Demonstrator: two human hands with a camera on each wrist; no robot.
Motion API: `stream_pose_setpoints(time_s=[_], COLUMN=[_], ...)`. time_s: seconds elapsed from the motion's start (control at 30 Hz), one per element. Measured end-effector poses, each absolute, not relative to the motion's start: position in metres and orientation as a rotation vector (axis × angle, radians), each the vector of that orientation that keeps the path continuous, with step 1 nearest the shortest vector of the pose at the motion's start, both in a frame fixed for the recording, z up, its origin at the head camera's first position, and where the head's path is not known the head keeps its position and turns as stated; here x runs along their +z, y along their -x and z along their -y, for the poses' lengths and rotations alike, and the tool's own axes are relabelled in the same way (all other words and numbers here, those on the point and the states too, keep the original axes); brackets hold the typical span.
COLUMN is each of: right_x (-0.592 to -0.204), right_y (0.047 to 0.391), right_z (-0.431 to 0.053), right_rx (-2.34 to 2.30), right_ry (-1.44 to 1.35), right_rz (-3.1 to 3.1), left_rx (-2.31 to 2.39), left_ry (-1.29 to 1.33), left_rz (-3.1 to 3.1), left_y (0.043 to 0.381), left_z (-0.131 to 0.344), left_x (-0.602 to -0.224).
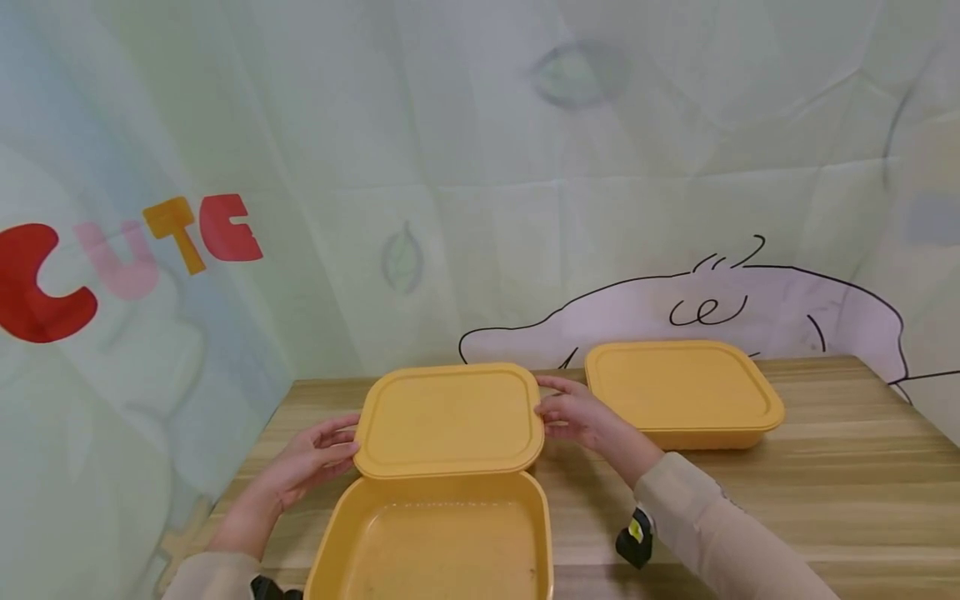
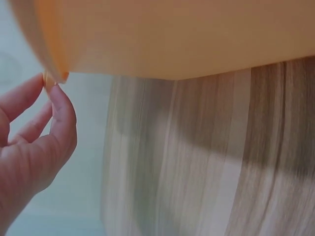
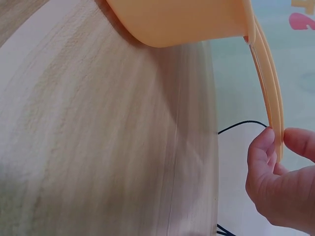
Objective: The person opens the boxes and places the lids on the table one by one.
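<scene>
A yellow rectangular lid (image 1: 452, 421) with rounded corners is held between both hands, over the far end of an open yellow box (image 1: 543, 533). At the lid's left edge, my left hand (image 1: 311, 458) pinches the rim between thumb and fingers. My right hand (image 1: 573, 412) grips the opposite edge; in the right wrist view the thumb and fingers of that hand (image 3: 283, 182) pinch the thin lid rim (image 3: 268, 78). The left wrist view has the box wall (image 2: 187, 39) above the wooden table, with the left fingertips at the lid's corner.
Behind and to the right stands a second yellow box with its lid on (image 1: 682, 392), close to my right forearm. Both boxes are on a wood-grain table (image 1: 840, 500). A printed cloth backdrop (image 1: 480, 183) hangs along the table's back and left sides.
</scene>
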State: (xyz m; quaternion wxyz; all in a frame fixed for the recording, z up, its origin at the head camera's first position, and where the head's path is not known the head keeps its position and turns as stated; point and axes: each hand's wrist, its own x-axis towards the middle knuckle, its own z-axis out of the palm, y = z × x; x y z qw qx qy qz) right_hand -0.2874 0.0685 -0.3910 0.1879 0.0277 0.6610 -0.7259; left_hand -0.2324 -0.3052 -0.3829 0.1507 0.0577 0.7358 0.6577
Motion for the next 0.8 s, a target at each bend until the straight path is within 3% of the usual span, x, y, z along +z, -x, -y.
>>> stream_pose_setpoints(time_s=[0.8], right_x=[-0.397], right_y=[0.300], right_z=[-0.064], right_rx=[-2.024], right_ry=[-0.058], right_rz=[-1.883], left_rx=[1.929], left_ry=[-0.138], left_rz=[-2.159], left_y=[0.244], left_z=[0.303], left_x=[-0.391])
